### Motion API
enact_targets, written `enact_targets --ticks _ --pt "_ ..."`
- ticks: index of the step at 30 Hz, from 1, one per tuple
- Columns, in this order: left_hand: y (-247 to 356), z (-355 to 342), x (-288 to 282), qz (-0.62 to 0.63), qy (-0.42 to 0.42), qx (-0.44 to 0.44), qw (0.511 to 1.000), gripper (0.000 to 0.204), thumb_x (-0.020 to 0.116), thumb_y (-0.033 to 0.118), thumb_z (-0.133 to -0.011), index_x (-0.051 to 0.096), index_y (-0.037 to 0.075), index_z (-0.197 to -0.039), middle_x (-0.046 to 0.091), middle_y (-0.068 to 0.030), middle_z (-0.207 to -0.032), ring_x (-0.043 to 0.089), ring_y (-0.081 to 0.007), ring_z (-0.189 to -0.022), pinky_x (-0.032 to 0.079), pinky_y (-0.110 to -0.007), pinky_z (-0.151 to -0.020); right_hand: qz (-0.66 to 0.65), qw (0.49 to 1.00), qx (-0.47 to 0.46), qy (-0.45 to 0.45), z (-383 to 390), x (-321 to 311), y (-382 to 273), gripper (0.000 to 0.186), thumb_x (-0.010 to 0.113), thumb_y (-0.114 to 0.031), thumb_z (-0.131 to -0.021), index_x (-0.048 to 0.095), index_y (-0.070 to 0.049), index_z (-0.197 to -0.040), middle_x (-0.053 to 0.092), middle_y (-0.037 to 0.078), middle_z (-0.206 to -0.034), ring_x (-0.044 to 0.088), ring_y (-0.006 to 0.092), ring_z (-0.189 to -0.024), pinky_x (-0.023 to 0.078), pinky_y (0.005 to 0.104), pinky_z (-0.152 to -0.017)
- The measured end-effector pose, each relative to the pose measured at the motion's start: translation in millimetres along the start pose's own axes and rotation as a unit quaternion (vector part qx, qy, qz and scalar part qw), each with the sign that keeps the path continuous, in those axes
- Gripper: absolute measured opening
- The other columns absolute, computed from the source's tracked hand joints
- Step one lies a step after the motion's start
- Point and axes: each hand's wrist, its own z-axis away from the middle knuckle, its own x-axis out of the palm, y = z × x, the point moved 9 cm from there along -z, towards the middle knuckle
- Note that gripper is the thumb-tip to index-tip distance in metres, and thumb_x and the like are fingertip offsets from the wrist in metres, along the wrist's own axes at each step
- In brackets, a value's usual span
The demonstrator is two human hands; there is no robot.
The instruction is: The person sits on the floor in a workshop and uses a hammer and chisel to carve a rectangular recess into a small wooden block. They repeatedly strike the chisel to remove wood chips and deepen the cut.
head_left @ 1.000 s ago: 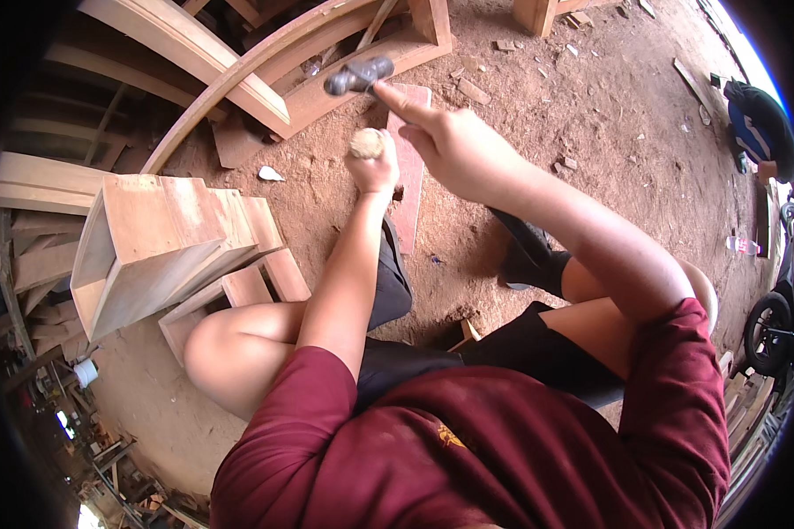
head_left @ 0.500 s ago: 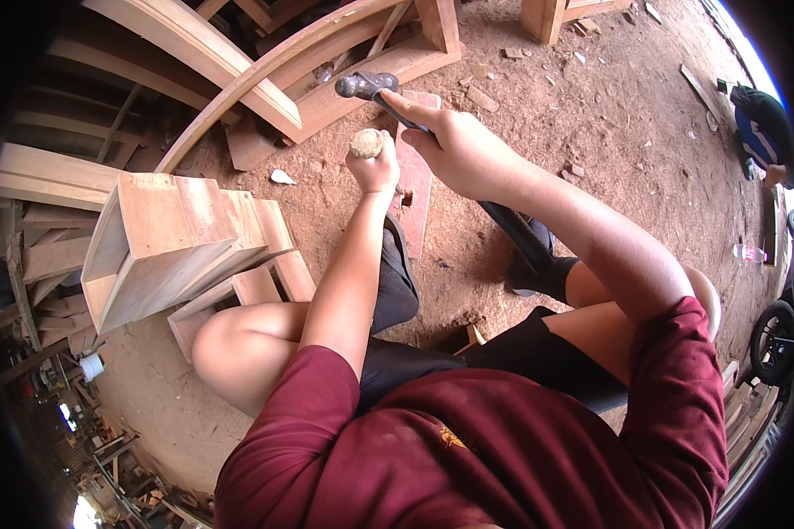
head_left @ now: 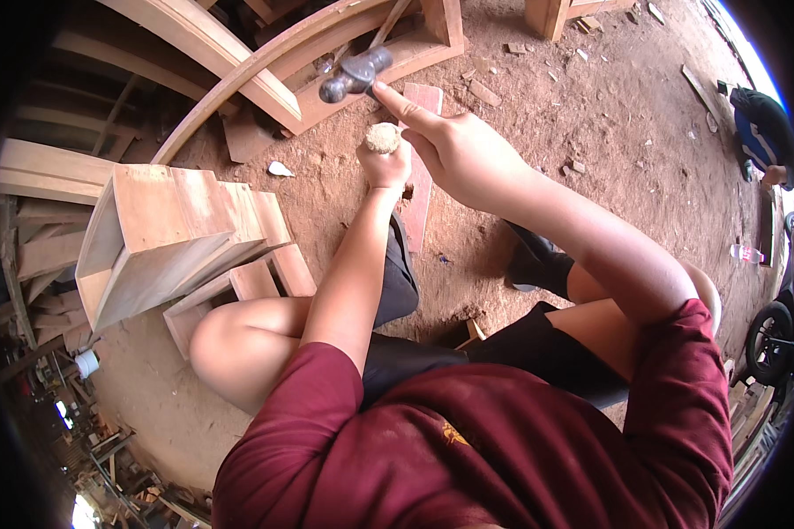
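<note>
Gripping a hammer point(head_left: 355, 74) with the right hand point(head_left: 468, 159): index finger laid straight toward the head, other fingers curled round the shaft, which is mostly hidden by the hand. Hammer head is raised, showing left of the far end of the reddish board point(head_left: 426, 189). Right hand itself is over the board's right side.

Left hand point(head_left: 385, 165) is at the board's left edge, fingers wrapped tight round a round-ended handle point(head_left: 383, 137). Pale, rough end of it points up at the camera; lower part is hidden by the fist, so can't tell what tool it is or whether it touches the board.

Board lies flat on the dirt floor point(head_left: 582, 115). Dark hole point(head_left: 407, 191) in it shows just by the left wrist.

Around the board: white scrap point(head_left: 279, 168) on the floor to its left; stepped wooden piece point(head_left: 172, 220) further left; curved wooden frame point(head_left: 265, 58) beyond its far end, to the left. Well off to its right: clear bottle point(head_left: 747, 254) and a black wheel point(head_left: 770, 342). Person's dark shoes sit either side of its near end.
</note>
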Motion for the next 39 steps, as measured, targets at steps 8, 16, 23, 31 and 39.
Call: enact_targets --ticks 8,16,23,31,39 --pt "0.5 4.3 0.6 0.003 0.007 -0.006 1.0 0.008 0.065 0.007 -0.08 0.066 0.0 -0.084 0.07 -0.0109 -0.076 0.071 -0.023 -0.073 0.054 -0.036 -0.064 0.004 1.0 0.004 -0.005 3.7 5.4 -0.9 0.077 0.056 -0.009 -0.088 0.019 -0.013 -0.156 0.07 0.019 -0.083 0.07 0.0315 -0.071 0.056 0.0428 -0.062" --pt "0.4 6.3 1.2 0.043 0.009 -0.016 0.999 0.012 0.067 0.01 -0.08 0.068 0.0 -0.088 0.072 -0.0118 -0.078 0.072 -0.0224 -0.074 0.055 -0.035 -0.066 0.01 1.0 0.016 -0.014 4.2 6.3 0.7 0.084 0.059 -0.005 -0.082 0.018 -0.01 -0.156 0.069 0.018 -0.078 0.07 0.0313 -0.068 0.055 0.0425 -0.062" --pt "3.2 8.4 -2.8 -0.002 0.032 0.045 0.998 0.007 0.065 0.008 -0.081 0.068 0.002 -0.083 0.071 -0.01 -0.076 0.071 -0.0216 -0.072 0.054 -0.035 -0.063 0.048 0.998 0.03 -0.034 7.5 12.9 8.1 0.081 0.058 -0.005 -0.085 0.02 -0.011 -0.156 0.066 0.018 -0.069 0.068 0.0314 -0.066 0.055 0.0427 -0.063" --pt "0.7 9.2 -1.9 0.001 0.026 0.035 0.999 0.009 0.065 0.01 -0.082 0.068 0.002 -0.083 0.072 -0.0112 -0.077 0.071 -0.0241 -0.071 0.054 -0.037 -0.062 0.017 0.998 0.051 -0.042 10.3 23.8 14.2 0.078 0.056 -0.009 -0.088 0.019 -0.014 -0.156 0.066 0.021 -0.074 0.067 0.0357 -0.065 0.052 0.0452 -0.059" --pt "-17.0 9.8 3.9 0.051 -0.007 -0.039 0.998 0.021 0.068 0.019 -0.084 0.067 -0.001 -0.089 0.072 -0.0119 -0.078 0.072 -0.0233 -0.074 0.054 -0.036 -0.062 -0.008 0.995 0.079 -0.064 8.2 24.5 36.0 0.062 0.051 -0.012 -0.094 0.03 -0.013 -0.153 0.068 0.023 -0.092 0.069 0.0384 -0.082 0.053 0.0478 -0.075"
